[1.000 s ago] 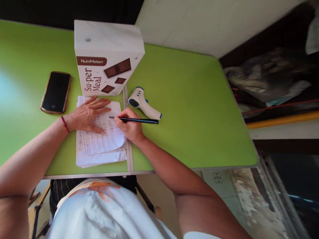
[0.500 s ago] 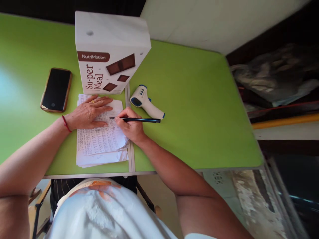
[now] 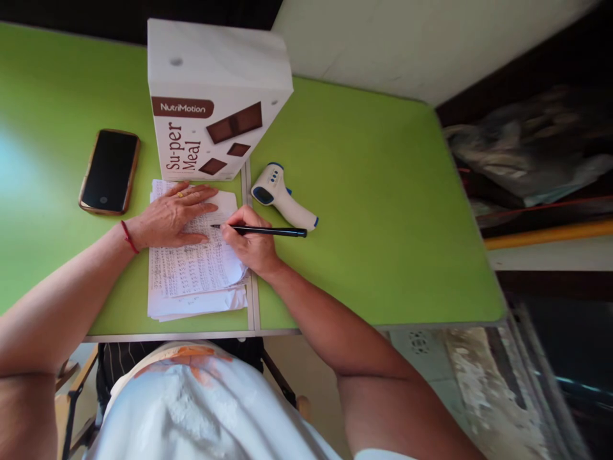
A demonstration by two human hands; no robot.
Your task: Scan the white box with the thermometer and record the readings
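Sheets of paper [image 3: 196,271] covered in rows of handwriting lie stacked on the green table. Flat across their upper left part rests my left hand [image 3: 179,216], fingers spread, with a ring on one finger and a red cord round the wrist. My right hand [image 3: 251,243] grips a black pen [image 3: 278,231] at the right side of the top sheet. The pen's tip points left and meets the paper or hovers just over it; which one I cannot tell. Its back end sticks out to the right.
A white NutriMotion box [image 3: 220,89] stands right behind the papers. Left of it lies a phone [image 3: 109,171], dark screen up. An infrared thermometer [image 3: 282,197] lies right of the box, close to my right hand. The green table [image 3: 373,211] meets a wall at the back.
Hands, pen and papers keep nearly the same places. The pen's back end has tipped very slightly. The whole view has shifted a little.
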